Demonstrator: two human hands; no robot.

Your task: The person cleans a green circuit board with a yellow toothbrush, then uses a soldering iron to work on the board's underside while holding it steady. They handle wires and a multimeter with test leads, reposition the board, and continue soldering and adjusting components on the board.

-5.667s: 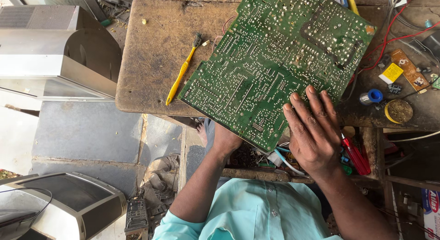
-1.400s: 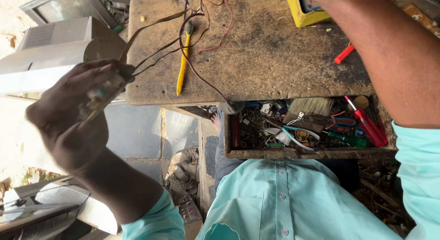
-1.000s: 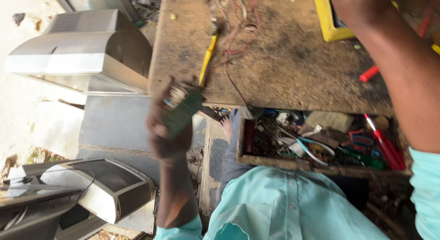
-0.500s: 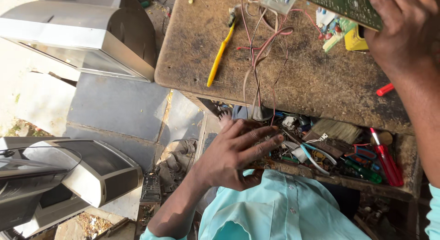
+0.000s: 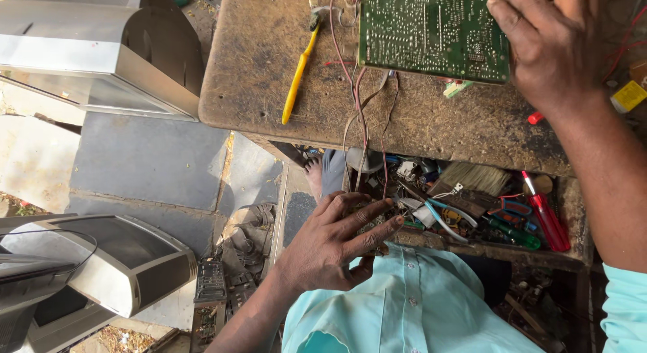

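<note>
Right hand [image 5: 549, 46]: grip closed on the right edge of the green circuit board [image 5: 435, 29], lying flat at the counter's [image 5: 269, 76] far side, long axis apparently left-right. Left hand [image 5: 337, 242]: fingers spread, empty, over the open tool drawer [image 5: 472, 201], nearer the trailing wires [image 5: 360, 124]. Yellow screwdriver [image 5: 296, 76] left of board.

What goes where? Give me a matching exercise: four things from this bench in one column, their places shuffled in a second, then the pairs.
Things:
1. circuit board
2. yellow screwdriver
3. red screwdriver
4. left hand

Places:
A. in the open drawer's right end
B. under the right hand on the bench top
C. at the drawer's front edge, fingers spread
D. lying alone on the bench top, left of the wires

Pairs: 1-B, 2-D, 3-A, 4-C
</note>
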